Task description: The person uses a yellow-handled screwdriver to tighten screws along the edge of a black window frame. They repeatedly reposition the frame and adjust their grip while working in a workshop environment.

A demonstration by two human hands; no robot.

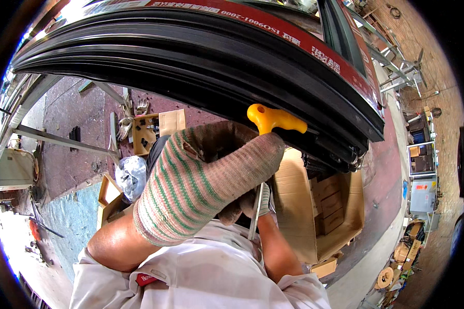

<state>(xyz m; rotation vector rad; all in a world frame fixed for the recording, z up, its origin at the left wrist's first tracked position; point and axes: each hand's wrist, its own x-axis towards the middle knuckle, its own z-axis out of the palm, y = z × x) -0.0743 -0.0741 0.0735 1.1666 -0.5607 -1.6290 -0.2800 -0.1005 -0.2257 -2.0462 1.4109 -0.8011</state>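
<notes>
My left hand (206, 180), in a knit glove with green stripes and a dark palm, is closed at the near side of a long black frame profile (206, 62). At its thumb is the yellow T-shaped handle (276, 119) of a hand tool, its stem running down behind the thumb. The handle lies against the lower edge of the profile. My right hand (248, 203), also gloved, is below and mostly hidden behind the left. A thin metal strip (254, 219) passes beside its wrist; whether the fingers grip it is hidden.
A red printed film (273, 26) covers the frame's far face. Below right stands an open cardboard box (296, 206) with smaller boxes inside. To the left are a metal stand (62, 139), a small carton of black parts (145, 129) and a clear plastic bag (131, 177).
</notes>
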